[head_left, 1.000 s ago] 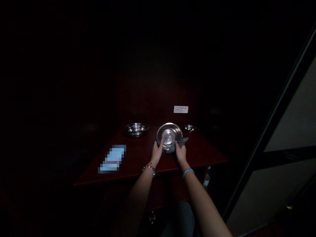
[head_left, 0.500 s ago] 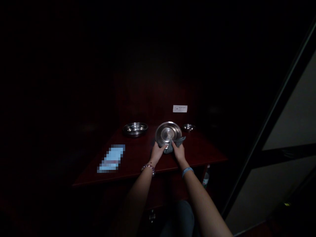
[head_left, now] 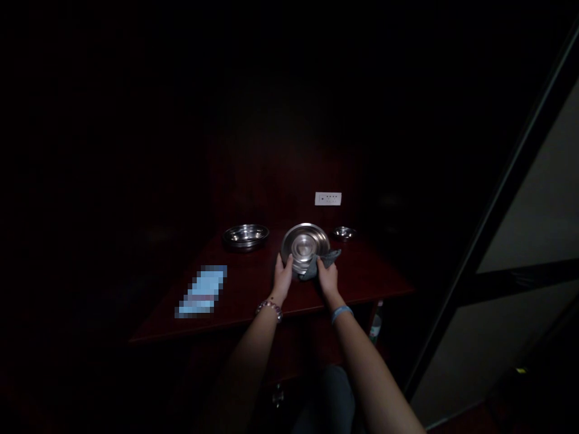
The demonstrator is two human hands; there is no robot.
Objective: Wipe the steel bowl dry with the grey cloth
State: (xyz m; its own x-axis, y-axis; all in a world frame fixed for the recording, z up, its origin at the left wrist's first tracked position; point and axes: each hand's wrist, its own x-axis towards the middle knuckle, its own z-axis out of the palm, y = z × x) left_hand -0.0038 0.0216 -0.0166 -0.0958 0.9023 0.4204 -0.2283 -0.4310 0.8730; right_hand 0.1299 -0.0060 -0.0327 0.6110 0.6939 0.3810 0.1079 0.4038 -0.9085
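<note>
two-handed hold on a steel bowl, seen from the head. the steel bowl lies directly ahead of the person, above the middle of the table, tilted so that its hollow faces back toward the viewer; whether its base touches the tabletop cannot be told. the left hand is closed on the near left part of the rim, thumb on the inner side, fingers hidden behind. the right hand grips a dark grey cloth at the near right part of the same rim. the governing relation, as judged here, is that of cloth to bowl: the cloth lies between the right hand and the metal, its long axis slanting from the near edge of the bowl outward to the right, one corner jutting free past the thumb. the right hand is thus the nearer to the cloth, while the left has bare contact with the steel. the bowl, being round, shows no long axis; its centre lies forward of both hands, between their lines of reach. farther back stand stacked steel dishes at left and a small bowl at right, both apart from the hands.
</note>
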